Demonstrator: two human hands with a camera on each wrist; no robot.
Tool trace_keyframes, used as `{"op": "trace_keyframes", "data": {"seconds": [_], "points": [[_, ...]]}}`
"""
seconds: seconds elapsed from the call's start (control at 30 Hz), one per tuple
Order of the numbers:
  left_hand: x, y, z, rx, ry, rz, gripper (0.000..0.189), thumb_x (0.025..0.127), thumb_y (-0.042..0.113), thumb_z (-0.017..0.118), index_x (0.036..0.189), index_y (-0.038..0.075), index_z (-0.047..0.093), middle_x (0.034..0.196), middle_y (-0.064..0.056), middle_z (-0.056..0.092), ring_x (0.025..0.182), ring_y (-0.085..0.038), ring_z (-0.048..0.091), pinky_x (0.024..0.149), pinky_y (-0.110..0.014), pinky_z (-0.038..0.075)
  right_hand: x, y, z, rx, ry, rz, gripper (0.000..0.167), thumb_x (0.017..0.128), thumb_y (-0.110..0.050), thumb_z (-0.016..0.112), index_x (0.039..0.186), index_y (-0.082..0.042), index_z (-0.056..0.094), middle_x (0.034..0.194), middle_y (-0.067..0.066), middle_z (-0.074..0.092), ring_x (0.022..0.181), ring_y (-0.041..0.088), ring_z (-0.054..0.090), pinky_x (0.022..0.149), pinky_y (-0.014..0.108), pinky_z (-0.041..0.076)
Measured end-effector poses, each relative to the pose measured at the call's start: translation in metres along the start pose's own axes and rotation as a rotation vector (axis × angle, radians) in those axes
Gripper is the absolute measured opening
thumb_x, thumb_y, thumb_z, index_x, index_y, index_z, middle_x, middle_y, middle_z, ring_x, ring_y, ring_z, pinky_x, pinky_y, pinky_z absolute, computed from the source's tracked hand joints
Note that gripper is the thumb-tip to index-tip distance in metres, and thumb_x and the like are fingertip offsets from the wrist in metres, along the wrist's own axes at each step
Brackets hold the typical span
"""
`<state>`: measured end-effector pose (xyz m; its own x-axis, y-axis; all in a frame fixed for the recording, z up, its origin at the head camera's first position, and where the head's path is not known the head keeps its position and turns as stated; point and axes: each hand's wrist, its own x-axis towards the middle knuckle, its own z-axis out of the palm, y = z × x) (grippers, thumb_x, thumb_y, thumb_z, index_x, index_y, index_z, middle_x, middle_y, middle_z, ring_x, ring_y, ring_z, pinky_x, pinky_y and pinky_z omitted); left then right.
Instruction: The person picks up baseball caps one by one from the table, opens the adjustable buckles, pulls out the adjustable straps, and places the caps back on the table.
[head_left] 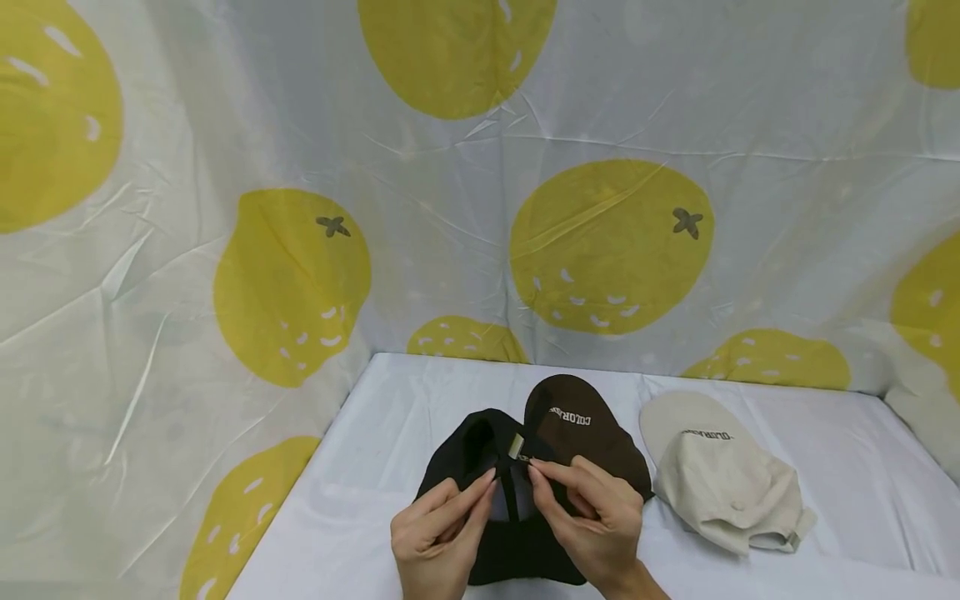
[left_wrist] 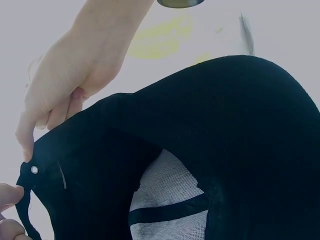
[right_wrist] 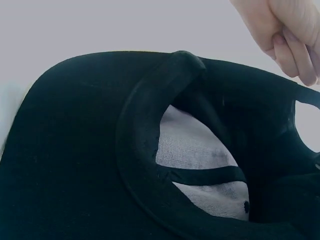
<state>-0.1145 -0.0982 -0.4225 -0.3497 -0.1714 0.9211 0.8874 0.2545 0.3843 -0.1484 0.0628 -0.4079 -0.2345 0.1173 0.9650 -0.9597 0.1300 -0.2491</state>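
A black baseball cap (head_left: 521, 550) has its brim toward me and its opening facing up. My left hand (head_left: 438, 533) pinches the left part of its back strap between thumb and forefinger. At the right part of the strap, my right hand (head_left: 596, 512) pinches with thumb and forefinger, close to the left fingertips. A small pale label (head_left: 516, 446) shows near them. In the left wrist view, a metal eyelet (left_wrist: 34, 170) sits by the fingertips. Grey mesh lining (right_wrist: 195, 145) and a dark band appear inside the cap in the right wrist view.
Behind the black cap lies a brown cap (head_left: 573, 417) with white lettering, partly covered by it. A beige cap (head_left: 731, 475) rests to the right. All lie on a white-covered table (head_left: 345, 467), backed by a lemon-print curtain (head_left: 442, 225).
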Motion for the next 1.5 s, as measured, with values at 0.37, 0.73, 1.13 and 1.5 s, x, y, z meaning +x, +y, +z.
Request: {"op": "trace_keyframes", "data": {"seconds": [0.37, 0.73, 1.13, 1.5], "points": [[-0.002, 0.001, 0.002, -0.001, 0.010, -0.030, 0.029, 0.077, -0.017, 0.080, 0.104, -0.007, 0.079, 0.054, 0.000, 0.036, 0.044, -0.001, 0.028, 0.040, -0.008, 0.021, 0.003, 0.000, 0.000, 0.022, -0.008, -0.040, 0.011, 0.093, -0.006, 0.076, 0.091, 0.005, 0.079, 0.051, -0.004, 0.035, 0.046, -0.002, 0.027, 0.044, 0.005, 0.021], [0.003, -0.002, 0.002, 0.008, 0.057, -0.119, 0.039, 0.068, -0.027, 0.078, 0.100, -0.006, 0.080, 0.053, 0.000, 0.037, 0.042, -0.001, 0.025, 0.039, -0.009, 0.019, 0.002, 0.004, 0.000, 0.027, -0.042, -0.049, 0.012, 0.093, -0.007, 0.077, 0.093, 0.005, 0.079, 0.053, -0.004, 0.036, 0.048, -0.003, 0.028, 0.044, 0.006, 0.022], [0.008, 0.000, 0.004, -0.019, 0.069, -0.160, 0.034, 0.069, -0.026, 0.079, 0.097, -0.006, 0.081, 0.053, -0.001, 0.036, 0.043, -0.003, 0.025, 0.040, -0.010, 0.023, 0.000, 0.006, 0.000, -0.001, -0.046, -0.049, 0.017, 0.093, -0.011, 0.078, 0.093, 0.006, 0.079, 0.054, -0.004, 0.033, 0.048, -0.002, 0.026, 0.044, 0.007, 0.020], [0.005, 0.004, 0.005, -0.031, 0.061, -0.188, 0.039, 0.068, -0.028, 0.078, 0.099, -0.004, 0.081, 0.053, 0.000, 0.035, 0.043, -0.002, 0.027, 0.040, -0.010, 0.023, 0.001, 0.010, -0.001, 0.042, -0.032, -0.117, 0.012, 0.089, -0.001, 0.080, 0.093, 0.010, 0.079, 0.054, -0.001, 0.046, 0.049, -0.003, 0.030, 0.046, 0.005, 0.022]]}}
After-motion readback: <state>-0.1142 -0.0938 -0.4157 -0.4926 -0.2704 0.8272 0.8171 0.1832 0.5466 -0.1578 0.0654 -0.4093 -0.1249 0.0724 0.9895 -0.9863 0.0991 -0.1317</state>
